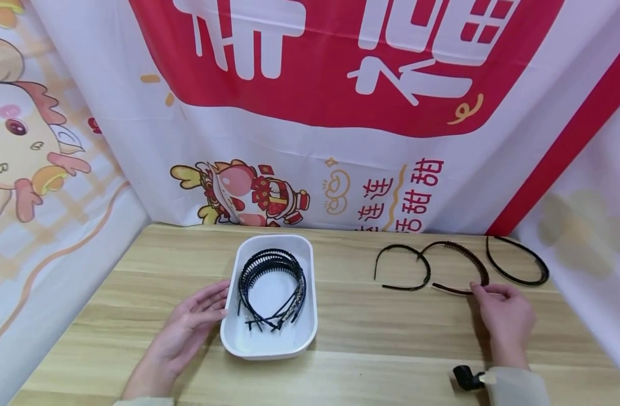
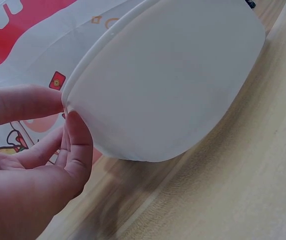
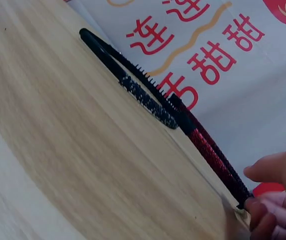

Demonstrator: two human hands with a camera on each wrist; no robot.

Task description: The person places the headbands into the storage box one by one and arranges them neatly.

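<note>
In the head view my left hand (image 1: 188, 324) is at the left side of a white plastic box (image 1: 229, 341), thumb and fingertips at its rim. The left wrist view shows that thumb and finger meeting at the edge of the box (image 2: 167, 85). Several black toothed headbands (image 1: 274, 256) lie inside it. On the right, my right hand (image 1: 505, 316) pinches the near right part of a toothed headband (image 1: 474, 259) on the table. The right wrist view shows this headband (image 3: 210, 150) with a glossy dark red band. My palm is hidden there.
A thin black headband (image 1: 403, 246) lies left of the held one, their ends close together. Another black headband (image 1: 523, 279) lies to the right by the cloth. The wooden table (image 1: 371, 338) meets a printed cloth backdrop (image 1: 340, 129). A small black object (image 1: 467, 378) sits by my right sleeve.
</note>
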